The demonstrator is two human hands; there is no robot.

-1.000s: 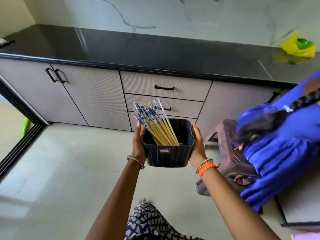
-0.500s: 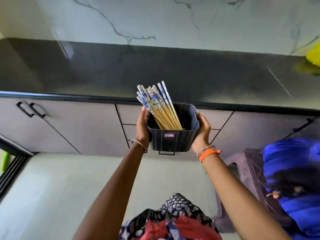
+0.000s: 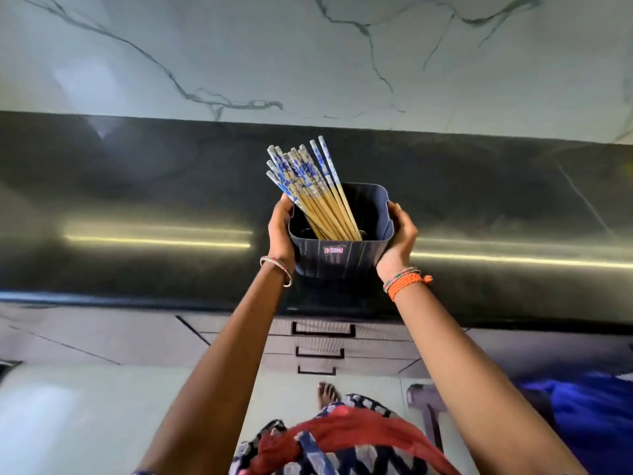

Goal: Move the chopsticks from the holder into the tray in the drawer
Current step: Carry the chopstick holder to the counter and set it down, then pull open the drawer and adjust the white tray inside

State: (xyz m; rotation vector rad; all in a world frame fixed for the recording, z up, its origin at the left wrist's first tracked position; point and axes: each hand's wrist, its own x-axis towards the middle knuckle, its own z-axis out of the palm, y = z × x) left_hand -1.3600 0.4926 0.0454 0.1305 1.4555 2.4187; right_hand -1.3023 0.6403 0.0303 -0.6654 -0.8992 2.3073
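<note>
A dark square holder (image 3: 342, 257) is held between both my hands over the black countertop (image 3: 137, 200). My left hand (image 3: 281, 231) grips its left side and my right hand (image 3: 397, 234) its right side. Several wooden chopsticks (image 3: 310, 186) with blue-and-white patterned tops lean to the left inside it. Below the counter edge sit three shut drawers (image 3: 323, 347) with black handles. No tray is in sight.
A marble-patterned wall (image 3: 308, 56) rises behind the counter. A brown plastic stool (image 3: 426, 406) and a person in blue cloth (image 3: 589, 402) are at the lower right on the pale floor. My foot (image 3: 327, 394) stands before the drawers.
I have stepped up to the counter and carried the holder forward and up, from in front of the drawers to above the countertop. Both hands keep their grip.
</note>
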